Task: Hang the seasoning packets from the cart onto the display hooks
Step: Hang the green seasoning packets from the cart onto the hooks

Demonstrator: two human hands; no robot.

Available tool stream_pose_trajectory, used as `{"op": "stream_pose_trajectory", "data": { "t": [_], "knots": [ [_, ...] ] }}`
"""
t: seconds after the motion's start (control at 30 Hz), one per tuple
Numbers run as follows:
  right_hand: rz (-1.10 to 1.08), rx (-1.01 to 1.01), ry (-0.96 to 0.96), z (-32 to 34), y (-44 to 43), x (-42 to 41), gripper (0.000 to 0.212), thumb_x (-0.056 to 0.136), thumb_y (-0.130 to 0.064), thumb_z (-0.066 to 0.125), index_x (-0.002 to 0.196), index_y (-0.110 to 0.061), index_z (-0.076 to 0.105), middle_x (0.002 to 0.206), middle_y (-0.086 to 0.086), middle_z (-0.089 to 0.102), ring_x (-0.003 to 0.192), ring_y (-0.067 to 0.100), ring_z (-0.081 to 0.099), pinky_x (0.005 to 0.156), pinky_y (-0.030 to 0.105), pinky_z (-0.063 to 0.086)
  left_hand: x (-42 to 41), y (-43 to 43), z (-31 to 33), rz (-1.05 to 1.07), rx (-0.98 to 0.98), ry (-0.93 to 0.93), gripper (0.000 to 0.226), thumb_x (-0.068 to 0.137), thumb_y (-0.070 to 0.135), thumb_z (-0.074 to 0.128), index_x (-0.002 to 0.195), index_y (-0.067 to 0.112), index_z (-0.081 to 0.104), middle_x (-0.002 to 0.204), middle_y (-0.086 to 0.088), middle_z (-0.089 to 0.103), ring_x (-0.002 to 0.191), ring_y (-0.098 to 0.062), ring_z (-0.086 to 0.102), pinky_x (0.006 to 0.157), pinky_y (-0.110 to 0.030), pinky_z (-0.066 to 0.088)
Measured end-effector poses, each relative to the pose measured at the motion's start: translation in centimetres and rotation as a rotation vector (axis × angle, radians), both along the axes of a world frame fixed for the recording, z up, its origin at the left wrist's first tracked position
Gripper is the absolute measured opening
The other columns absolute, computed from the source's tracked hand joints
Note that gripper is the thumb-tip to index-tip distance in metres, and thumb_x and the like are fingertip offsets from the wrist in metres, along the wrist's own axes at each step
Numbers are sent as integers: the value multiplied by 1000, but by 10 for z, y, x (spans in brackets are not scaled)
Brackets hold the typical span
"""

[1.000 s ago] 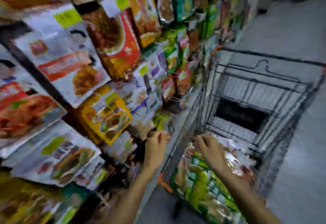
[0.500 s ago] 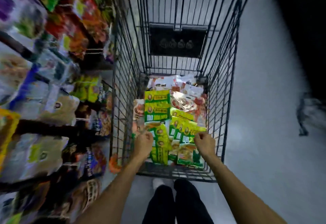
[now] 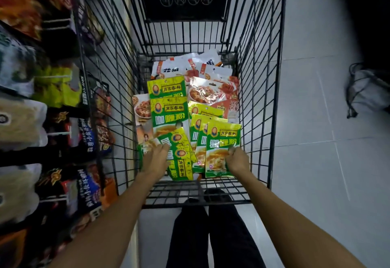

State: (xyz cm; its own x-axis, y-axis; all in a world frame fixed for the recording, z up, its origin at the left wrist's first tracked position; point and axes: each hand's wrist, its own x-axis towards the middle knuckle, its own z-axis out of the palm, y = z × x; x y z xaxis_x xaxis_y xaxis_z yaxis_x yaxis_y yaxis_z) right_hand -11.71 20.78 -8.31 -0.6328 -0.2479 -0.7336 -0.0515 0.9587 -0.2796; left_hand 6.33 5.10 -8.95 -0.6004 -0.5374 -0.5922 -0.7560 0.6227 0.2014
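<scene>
Right grip (image 3: 238,160) pinches the lower edge of a curry-powder packet (image 3: 223,141), likely light, floppy, slick; better held nearer its top.

A shop; wire cart (image 3: 259,61); stocked display racks (image 3: 52,90)

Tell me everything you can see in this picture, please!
shopping cart: one, black wire, centre, beside the display.
curry powder packets: at least seven, green and yellow, cart's near end.
red-and-white seasoning packets: several, far end of the pile.
hanging packets: many, mixed colours, display on the left, blurred.
bag: one, grey with black straps, floor, right.
legs: two, black trousers, behind the cart.
left hand: fingers resting on green packets.
right hand: grips one curry powder packet.
</scene>
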Motion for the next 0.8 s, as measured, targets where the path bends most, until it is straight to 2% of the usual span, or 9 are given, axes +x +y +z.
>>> {"op": "stream_pose_trajectory", "data": {
  "t": [0.03, 0.1, 0.17, 0.33, 0.5, 0.57, 0.63, 0.7, 0.8],
  "knots": [
    [-23, -6, 12, -2, -3, -1, 25, 96, -7, 50, 116, 7, 54, 120, 21, 56, 91, 24, 52, 65, 24, 40, 1, 0, -3, 9, -3, 7, 41, 88, 18, 66, 124, 11, 48, 124, -9, 56, 105, -26, 57, 82, -36, 48],
    [-75, -17, 19, -6, -7, -2, 38, 94, -8, 55, 127, 7, 46, 129, 22, 51, 109, 29, 53, 87, 35, 48, 1, -2, -8, 84, -23, 38, 41, 86, 18, 69, 120, 9, 49, 121, -11, 56, 104, -27, 56, 83, -36, 48],
    [-114, -9, -5, -10, -10, 0, 52, 92, -7, 58, 136, 6, 35, 137, 22, 44, 125, 35, 47, 104, 45, 43, 1, -6, -13, 172, -80, 108, 49, 80, 16, 75, 120, 6, 49, 120, -15, 55, 106, -29, 54, 87, -39, 48],
    [-141, 62, 12, -18, -14, 6, 67, 86, -14, 69, 137, 4, 29, 136, 23, 43, 126, 36, 45, 105, 42, 42, 0, -13, -18, 156, -129, 109, 68, 72, 18, 81, 129, 6, 45, 124, -14, 53, 112, -29, 51, 97, -40, 43],
    [-129, 84, 65, -19, -18, 9, 82, 83, -20, 74, 141, 5, 23, 142, 26, 37, 133, 38, 36, 109, 42, 34, 5, -16, -17, 4, -172, 59, 46, 76, 20, 76, 116, 11, 54, 122, -5, 56, 115, -23, 48, 99, -35, 36],
    [-139, 84, 71, -19, -20, 7, 79, 82, -23, 75, 139, 6, 28, 141, 26, 39, 132, 38, 37, 109, 42, 35, 3, -23, -13, 7, -116, 47, 27, 79, 19, 74, 103, 13, 64, 114, -5, 59, 109, -23, 50, 93, -35, 37],
    [-118, 94, 70, -20, -21, 5, 65, 83, -29, 73, 131, 4, 42, 135, 24, 44, 127, 37, 41, 103, 40, 39, 2, -32, -7, 105, 19, 98, 14, 78, 18, 76, 89, 11, 70, 101, -6, 64, 97, -23, 56, 85, -37, 47],
    [-104, 89, 63, -20, -20, 3, 49, 85, -33, 70, 116, 2, 56, 127, 23, 51, 119, 36, 47, 94, 39, 43, 0, -41, -1, 236, 165, 174, 14, 76, 15, 78, 80, 6, 67, 89, -6, 65, 82, -21, 59, 68, -31, 50],
    [-111, 65, 53, -18, -19, 1, 44, 81, -36, 74, 108, -3, 62, 117, 19, 59, 110, 33, 55, 89, 40, 48, -2, -54, 5, 375, 262, 261, 18, 81, 13, 74, 82, 5, 58, 82, -4, 56, 71, -18, 54, 50, -20, 42]
  ]
}}
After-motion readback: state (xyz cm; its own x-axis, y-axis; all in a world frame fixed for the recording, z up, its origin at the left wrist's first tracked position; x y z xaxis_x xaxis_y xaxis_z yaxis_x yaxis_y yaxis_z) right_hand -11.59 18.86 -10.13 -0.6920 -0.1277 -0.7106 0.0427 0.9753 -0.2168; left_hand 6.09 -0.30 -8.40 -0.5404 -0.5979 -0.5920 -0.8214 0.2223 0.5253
